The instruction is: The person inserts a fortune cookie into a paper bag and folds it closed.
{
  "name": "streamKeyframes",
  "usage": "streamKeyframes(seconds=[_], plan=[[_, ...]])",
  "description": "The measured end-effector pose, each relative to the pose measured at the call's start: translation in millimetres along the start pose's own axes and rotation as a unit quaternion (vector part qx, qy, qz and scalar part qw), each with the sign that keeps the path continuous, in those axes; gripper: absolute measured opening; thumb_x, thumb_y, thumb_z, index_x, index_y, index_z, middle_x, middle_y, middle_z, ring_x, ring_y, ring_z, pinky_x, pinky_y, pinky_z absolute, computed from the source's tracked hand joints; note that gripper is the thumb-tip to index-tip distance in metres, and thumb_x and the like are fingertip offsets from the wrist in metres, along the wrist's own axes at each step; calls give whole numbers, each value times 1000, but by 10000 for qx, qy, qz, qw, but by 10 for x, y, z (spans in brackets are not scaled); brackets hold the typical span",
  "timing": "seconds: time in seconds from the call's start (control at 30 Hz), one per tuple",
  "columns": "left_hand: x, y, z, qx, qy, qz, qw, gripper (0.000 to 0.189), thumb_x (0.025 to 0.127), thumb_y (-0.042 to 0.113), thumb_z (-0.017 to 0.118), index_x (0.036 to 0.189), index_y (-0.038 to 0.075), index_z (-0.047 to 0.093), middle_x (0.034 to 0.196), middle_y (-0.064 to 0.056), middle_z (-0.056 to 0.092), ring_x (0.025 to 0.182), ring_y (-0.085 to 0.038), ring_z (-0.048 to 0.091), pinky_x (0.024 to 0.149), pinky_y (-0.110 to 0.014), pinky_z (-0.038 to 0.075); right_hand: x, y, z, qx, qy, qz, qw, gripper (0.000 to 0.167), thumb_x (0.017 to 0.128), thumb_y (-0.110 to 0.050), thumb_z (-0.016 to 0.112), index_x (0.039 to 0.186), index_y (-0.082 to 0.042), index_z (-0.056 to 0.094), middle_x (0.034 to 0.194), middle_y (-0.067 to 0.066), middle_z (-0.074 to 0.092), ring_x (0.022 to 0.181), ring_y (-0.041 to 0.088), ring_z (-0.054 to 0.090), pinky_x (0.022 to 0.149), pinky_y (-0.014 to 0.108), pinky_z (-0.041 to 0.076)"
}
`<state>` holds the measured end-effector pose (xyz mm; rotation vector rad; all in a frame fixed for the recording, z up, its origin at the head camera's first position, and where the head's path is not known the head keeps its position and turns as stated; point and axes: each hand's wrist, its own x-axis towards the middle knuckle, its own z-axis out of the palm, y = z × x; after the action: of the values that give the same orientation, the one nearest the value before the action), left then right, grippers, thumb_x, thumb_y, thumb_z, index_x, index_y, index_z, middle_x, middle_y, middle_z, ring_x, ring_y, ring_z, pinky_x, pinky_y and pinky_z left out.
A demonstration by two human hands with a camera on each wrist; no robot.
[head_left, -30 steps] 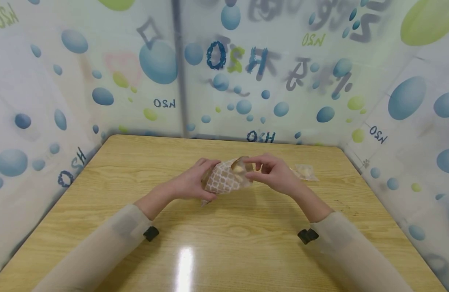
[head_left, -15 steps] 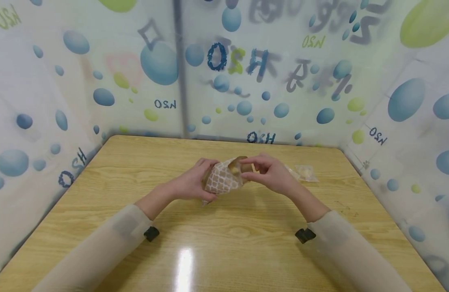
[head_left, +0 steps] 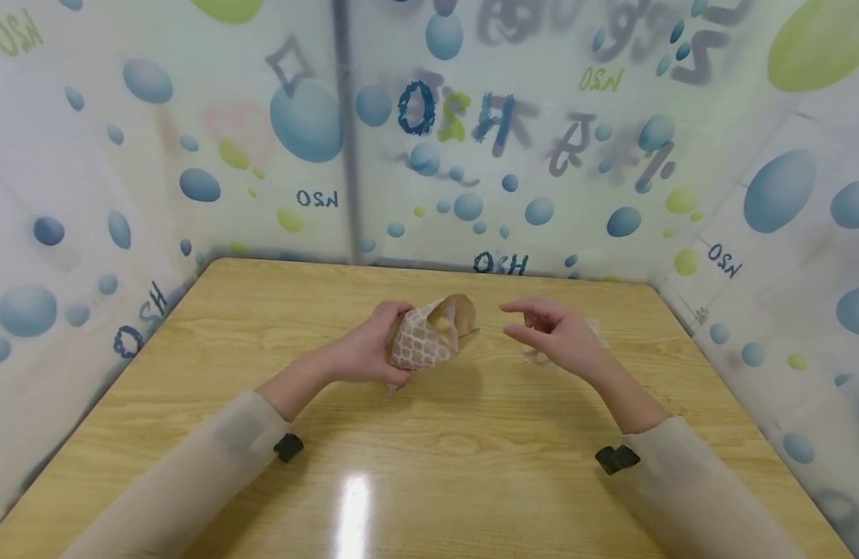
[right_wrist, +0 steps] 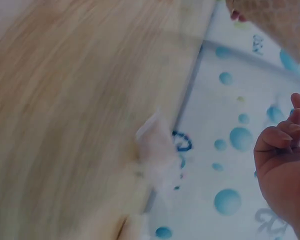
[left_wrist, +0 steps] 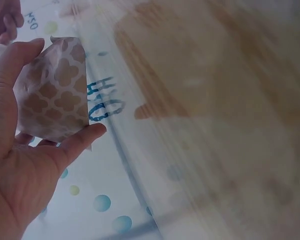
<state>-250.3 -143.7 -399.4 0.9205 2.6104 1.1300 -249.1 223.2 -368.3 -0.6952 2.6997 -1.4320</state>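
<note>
Right hand [head_left: 564, 335] now apart from patterned bag [head_left: 421, 344] in left hand [head_left: 366, 348]

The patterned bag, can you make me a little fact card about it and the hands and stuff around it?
Bag: brown with white pattern, tilted, mouth open
Inside: something pale, can't tell what
Left hand: grips the bag
Right hand: apart from the bag, holding nothing I can see
Small packets: on the wooden table, near the right hand
Wall: pale, blue and green spots

Left hand [head_left: 363, 349]: gripping | right hand [head_left: 562, 334]: apart from left, fingers [head_left: 530, 307] loosely bent
</note>
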Motion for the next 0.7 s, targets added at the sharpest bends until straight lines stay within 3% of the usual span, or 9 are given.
streamKeyframes(seconds=[0.2,0.4,0.57,0.7], plan=[[7,-6,-8,0,26,98,9999,111,81,18,97,163,2,24,161,-23,32,147,-39,40,124,-61,40,-86,330,-247,-314,257,257,9988,36,107,-27,75,142,-17,74,97,0,58,63,14,43,54,29,39],[-5,7,-21,-7,-44,111,9999,111,82,18,97,165,6,24,160,-22,33,147,-38,39,125,-63,41,-115,558,-545,-670,483,636,9946,41,107,-35,74,143,-15,73,99,-4,62,70,17,54,57,29,45],[-7,-1,-23,22,-54,107,9999,108,83,19,96,163,7,26,157,-21,35,145,-37,41,123,-63,42,-109,730,-760,-966,427,1033,9890,49,109,-40,70,148,-11,69,120,9,69,88,27,60,64,30,50],[-7,-4,-22,46,-27,121,9999,107,82,20,97,163,6,27,156,-21,36,144,-37,42,122,-62,43,-101,861,-879,-1157,297,1330,9839,53,111,-42,65,152,-9,65,143,20,65,103,25,59,73,32,52]])
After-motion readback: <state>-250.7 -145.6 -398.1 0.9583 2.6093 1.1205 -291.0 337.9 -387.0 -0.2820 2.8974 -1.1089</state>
